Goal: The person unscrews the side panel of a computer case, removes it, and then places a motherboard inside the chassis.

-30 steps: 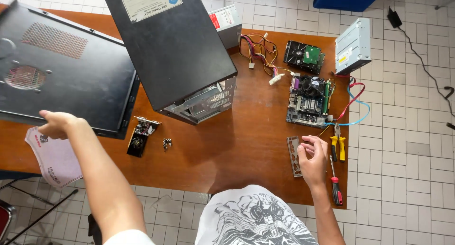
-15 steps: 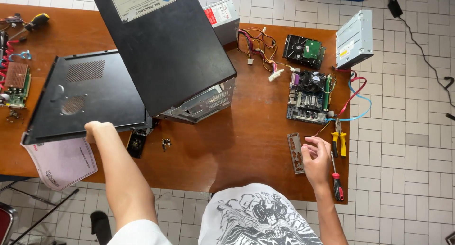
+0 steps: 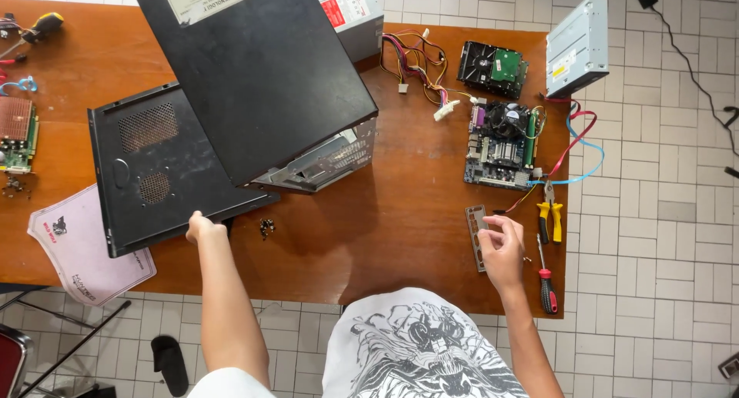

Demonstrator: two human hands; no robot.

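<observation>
The left hand (image 3: 202,227) is resting its grip on the near edge of a flat black sheet-metal side panel (image 3: 158,167), fingers curled together over the rim; the panel, punched with two perforated vent patches, is lying on the brown wooden tabletop (image 3: 385,213) and tucking partly under a tall black steel computer case (image 3: 262,67), whose bare grey chassis frame is showing at its lower end. A small cluster of dark screws (image 3: 266,227) is sitting just beside the left hand, and a pale pink sheet with rounded corners (image 3: 85,252) is hanging over the tabletop's near edge to the left.

The right hand (image 3: 502,248) is pinching its grip on a narrow grey metal bracket strip (image 3: 476,236) that is lying flat on the wood, thumb and fingers closed on its upper part. Just beside it are lying yellow-handled pliers (image 3: 550,219) and a slim screwdriver with a red-and-black handle (image 3: 545,279).

Farther back, a motherboard with a round black fan (image 3: 500,144) is trailing red and blue flat cables (image 3: 573,148). Behind it are sitting a hard drive with a green circuit board (image 3: 493,65), a boxy grey optical drive (image 3: 577,45), and a bundle of coloured wires (image 3: 419,63). A green expansion card with a copper-coloured heatsink (image 3: 17,132) is lying at the far left edge.
</observation>
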